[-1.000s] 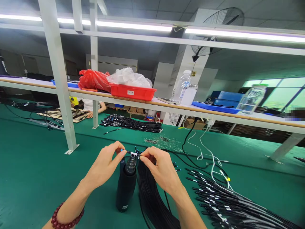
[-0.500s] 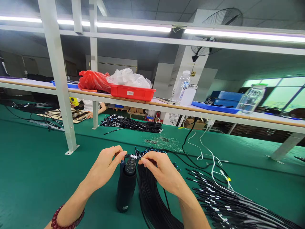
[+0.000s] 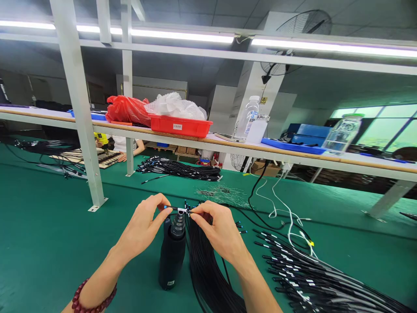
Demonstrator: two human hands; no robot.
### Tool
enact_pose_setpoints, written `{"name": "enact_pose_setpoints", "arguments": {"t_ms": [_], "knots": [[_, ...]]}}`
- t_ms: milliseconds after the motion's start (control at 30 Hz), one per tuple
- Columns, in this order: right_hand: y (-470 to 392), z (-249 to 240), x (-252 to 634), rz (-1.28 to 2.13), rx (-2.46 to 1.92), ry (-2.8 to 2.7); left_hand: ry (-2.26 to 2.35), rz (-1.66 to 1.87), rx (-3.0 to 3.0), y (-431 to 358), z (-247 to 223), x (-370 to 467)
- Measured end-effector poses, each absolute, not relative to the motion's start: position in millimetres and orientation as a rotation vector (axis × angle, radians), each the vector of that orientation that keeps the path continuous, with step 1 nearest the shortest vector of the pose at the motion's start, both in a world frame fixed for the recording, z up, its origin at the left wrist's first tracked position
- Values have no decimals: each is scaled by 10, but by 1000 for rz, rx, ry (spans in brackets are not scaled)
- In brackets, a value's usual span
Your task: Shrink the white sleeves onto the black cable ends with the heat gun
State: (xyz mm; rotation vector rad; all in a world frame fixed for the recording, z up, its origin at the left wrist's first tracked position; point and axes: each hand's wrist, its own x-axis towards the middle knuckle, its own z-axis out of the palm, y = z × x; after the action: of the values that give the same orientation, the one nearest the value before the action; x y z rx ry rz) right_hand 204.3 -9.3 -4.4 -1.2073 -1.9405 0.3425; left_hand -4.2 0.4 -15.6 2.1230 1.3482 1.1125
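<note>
Here both hands, left hand and right hand, pinch one cable end, seemingly over the heat gun.

Red tray; water bottle

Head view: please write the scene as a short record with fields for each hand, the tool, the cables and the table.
left hand: pinches one end of a thin black cable
right hand: pinches the same cable on its other side
tool: dark, upright, its tip just under the held cable
bundle: black cables, below the right hand
pile: more cables, at right
table: green
</note>
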Motion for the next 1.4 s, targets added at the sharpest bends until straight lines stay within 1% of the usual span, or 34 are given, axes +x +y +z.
{"name": "enact_pose_setpoints", "arguments": {"t_ms": [267,433,667,833,900,1033,1100,1400], "knots": [[-140,-12,2063,431,-1205,-1948,1401,1097,2197,-27,-132,-16],[-198,36,2044,341,-1237,-2076,1427,1101,2167,-49,-102,11],[-174,-38,1979,298,-1242,-1972,1376,1140,2065,-38,-101,-34],[-198,-46,1980,269,-1195,-1946,1368,1042,2064,-66,-41,-50],[-222,-19,1998,337,-1189,-1952,1360,1031,2072,-74,-20,-46],[-276,47,2054,576,-1148,-2062,1294,1084,2034,-75,-10,-38],[-295,64,2075,612,-1143,-2103,1254,1087,2019,-79,-13,-35],[-253,-4,2041,429,-1192,-2025,1296,1136,1987,-65,-28,-12]]}}
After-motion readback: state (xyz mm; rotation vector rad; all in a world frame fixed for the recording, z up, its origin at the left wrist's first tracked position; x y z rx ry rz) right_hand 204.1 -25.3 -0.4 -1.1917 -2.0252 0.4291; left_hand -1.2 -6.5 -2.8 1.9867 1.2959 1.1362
